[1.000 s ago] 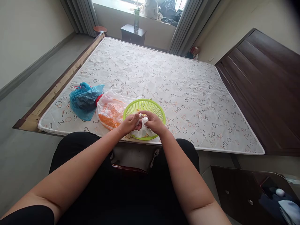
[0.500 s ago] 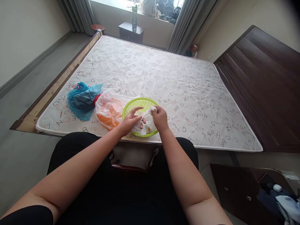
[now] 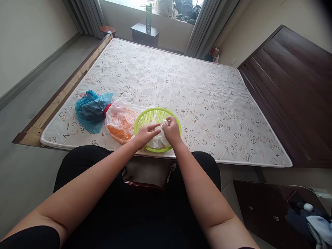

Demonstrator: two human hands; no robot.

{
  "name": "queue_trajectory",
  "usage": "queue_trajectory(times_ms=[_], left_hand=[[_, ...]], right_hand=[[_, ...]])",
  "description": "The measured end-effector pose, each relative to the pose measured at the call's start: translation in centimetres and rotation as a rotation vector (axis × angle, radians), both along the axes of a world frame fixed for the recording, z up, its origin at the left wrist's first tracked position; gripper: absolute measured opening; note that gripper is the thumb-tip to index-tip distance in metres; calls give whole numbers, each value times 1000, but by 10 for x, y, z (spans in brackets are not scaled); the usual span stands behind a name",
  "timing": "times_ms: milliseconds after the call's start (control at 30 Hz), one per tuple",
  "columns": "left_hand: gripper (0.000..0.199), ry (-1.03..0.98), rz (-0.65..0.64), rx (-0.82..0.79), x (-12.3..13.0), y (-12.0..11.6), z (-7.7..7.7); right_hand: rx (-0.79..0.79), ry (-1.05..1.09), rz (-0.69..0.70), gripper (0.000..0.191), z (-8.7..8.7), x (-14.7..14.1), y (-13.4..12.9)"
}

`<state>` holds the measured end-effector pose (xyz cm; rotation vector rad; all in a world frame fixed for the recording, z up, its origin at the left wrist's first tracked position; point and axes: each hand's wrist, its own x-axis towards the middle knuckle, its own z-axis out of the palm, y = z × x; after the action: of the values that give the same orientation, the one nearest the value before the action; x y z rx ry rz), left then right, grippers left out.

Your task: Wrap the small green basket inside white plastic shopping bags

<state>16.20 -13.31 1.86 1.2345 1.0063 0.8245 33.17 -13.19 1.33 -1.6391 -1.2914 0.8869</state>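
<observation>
A lime-green plastic basket sits on the near edge of the mattress. Inside it lies a thin white plastic bag, its contents not clear to me. My right hand is closed on the bag's bunched top, over the basket's right half. From the left, my left hand reaches over the rim, thumb and forefinger closed on the same white plastic near the right fingertips. Its other fingers are partly hidden. Left of the basket rests a white and orange plastic bag, touching a blue plastic bag with a red tie.
A letter-printed mattress spreads ahead, with a wooden bed frame on the left and a dark headboard on the right. A dark cabinet stands low at right. Farther off, a bottle stands on a nightstand.
My right hand has moved slightly left and down, with the bag's top now bunched more tightly. My left fingers have drawn together, and the stretched strip between the hands has shortened.
</observation>
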Motion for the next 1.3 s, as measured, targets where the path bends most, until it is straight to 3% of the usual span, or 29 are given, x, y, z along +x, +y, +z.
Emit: queue_trajectory(times_ms=[133,300,433,533,700,833,1000,1167,1300], left_hand=[[36,-43,100,161,4,-5,-1],[32,-220,324,-6,-1,4,-10],[31,-377,384,-105,-5,12,-6],[35,-400,344,-130,-6,12,-1],[49,-263,125,-95,-3,7,-3],[45,-42,-10,42,0,5,-12],[52,-26,6,-39,0,7,-18],[47,-132,114,-40,-2,7,-17],[48,-151,22,-74,-3,5,-13]], right_hand=[[30,-148,156,14,0,-13,-6],[75,-160,417,17,6,-9,-6],[151,-274,476,20,1,2,0],[158,-342,421,30,-4,7,3],[140,-221,281,39,-2,7,-1],[165,-341,357,35,-2,2,-5],[150,-488,438,27,-4,-5,-9],[158,-237,501,25,0,0,-5],[59,37,403,33,2,7,0]])
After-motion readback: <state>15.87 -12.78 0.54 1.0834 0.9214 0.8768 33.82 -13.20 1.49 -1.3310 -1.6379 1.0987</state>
